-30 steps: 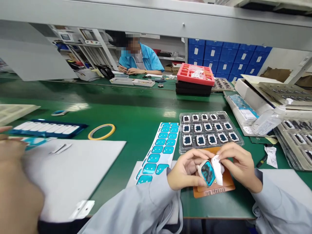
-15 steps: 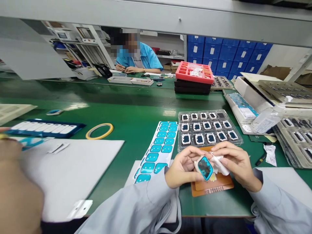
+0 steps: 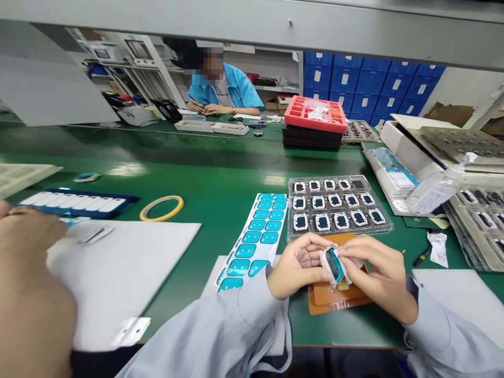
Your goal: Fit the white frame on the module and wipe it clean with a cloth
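My left hand (image 3: 295, 268) has its thumb and fingers around a small white smartwatch case (image 3: 334, 265) with blue film round its dark face. The case is tilted above an orange plate (image 3: 325, 303) with printed lettering. My right hand (image 3: 380, 268) pinches a crumpled white wipe, mostly hidden by the fingers, against the case's right edge. Just beyond my hands lies a clear tray (image 3: 384, 229) with rows of similar white cases. Left of my hands is a sheet of blue film stickers (image 3: 252, 237).
Another person's arm (image 3: 35, 268) reaches over a white mat (image 3: 129, 273) at the left. A yellow tape roll (image 3: 179, 209) lies behind it. On the right stand a pump bottle (image 3: 435, 191) and stacked trays (image 3: 482, 231). A co-worker (image 3: 240, 86) sits across the bench.
The case has turned in my left hand, so its face shows more edge-on. My right fingers have moved left onto its edge. The other person's hand at the left has come further into view.
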A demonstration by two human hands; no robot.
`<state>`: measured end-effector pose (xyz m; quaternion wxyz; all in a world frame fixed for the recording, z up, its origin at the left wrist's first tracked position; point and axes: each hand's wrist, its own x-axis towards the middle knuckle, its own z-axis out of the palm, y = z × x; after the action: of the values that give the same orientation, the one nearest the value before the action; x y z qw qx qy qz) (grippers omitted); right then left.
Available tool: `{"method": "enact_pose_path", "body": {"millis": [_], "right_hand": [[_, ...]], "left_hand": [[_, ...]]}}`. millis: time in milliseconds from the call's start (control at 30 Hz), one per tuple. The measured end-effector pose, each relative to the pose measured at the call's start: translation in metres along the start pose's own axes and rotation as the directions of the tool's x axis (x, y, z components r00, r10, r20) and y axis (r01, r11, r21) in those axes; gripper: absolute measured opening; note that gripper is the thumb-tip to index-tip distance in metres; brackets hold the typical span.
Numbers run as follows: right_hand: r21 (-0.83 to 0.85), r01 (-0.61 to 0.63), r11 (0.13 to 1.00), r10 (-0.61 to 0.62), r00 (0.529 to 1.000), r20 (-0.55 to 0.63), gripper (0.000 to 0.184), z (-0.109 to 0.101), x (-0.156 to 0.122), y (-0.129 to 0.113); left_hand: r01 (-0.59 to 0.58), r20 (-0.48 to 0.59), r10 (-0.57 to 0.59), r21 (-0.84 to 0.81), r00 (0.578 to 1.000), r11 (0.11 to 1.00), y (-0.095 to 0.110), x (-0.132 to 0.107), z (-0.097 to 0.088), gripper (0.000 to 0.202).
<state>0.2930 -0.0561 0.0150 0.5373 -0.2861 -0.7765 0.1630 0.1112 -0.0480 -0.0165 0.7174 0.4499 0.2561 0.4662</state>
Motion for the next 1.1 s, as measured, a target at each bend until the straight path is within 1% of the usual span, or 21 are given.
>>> {"method": "enact_pose_path", "body": {"millis": [100,167,333,433,533,700,900,1100], "right_hand": [[-0.094,0.070,0.993,-0.068,0.997,0.027,0.021,0.0022,0.0008,-0.0031],[-0.126,0.072,0.989,-0.069,0.997,0.028,0.020,0.0020,0.0007,-0.0015],[-0.149,0.051,0.987,-0.044,0.998,0.051,0.016,0.0006,0.0000,0.0028],[-0.152,0.080,0.985,-0.071,0.996,0.061,0.016,0.0017,0.0001,0.0027],[-0.147,0.105,0.984,-0.097,0.994,0.059,0.018,0.0026,-0.0005,0.0029],[-0.139,0.086,0.987,-0.081,0.996,0.043,0.022,0.0021,-0.0033,0.0046],[-0.141,0.082,0.987,-0.078,0.996,0.035,0.022,0.0026,-0.0039,0.0026],[-0.158,0.046,0.986,-0.045,0.999,0.013,0.018,0.0033,-0.0040,0.0011]], "left_hand": [[0.005,-0.016,-0.005,-0.001,1.000,1.000,-0.0011,-0.0004,0.0010,0.051],[-0.001,-0.031,0.001,0.013,1.000,1.000,-0.0019,-0.0008,0.0017,0.050],[-0.041,-0.046,0.042,0.016,0.998,0.999,-0.0041,-0.0018,0.0038,0.051],[-0.085,-0.067,0.085,-0.005,0.994,0.996,-0.0051,-0.0022,0.0047,0.050],[-0.106,-0.062,0.106,0.002,0.992,0.994,-0.0053,-0.0024,0.0056,0.045],[-0.086,-0.080,0.086,0.007,0.993,0.996,-0.0057,-0.0029,0.0074,0.043],[-0.056,-0.095,0.060,0.043,0.994,0.997,-0.0084,-0.0041,0.0085,0.042],[-0.080,-0.086,0.084,0.044,0.993,0.996,-0.0081,-0.0046,0.0099,0.041]]}}
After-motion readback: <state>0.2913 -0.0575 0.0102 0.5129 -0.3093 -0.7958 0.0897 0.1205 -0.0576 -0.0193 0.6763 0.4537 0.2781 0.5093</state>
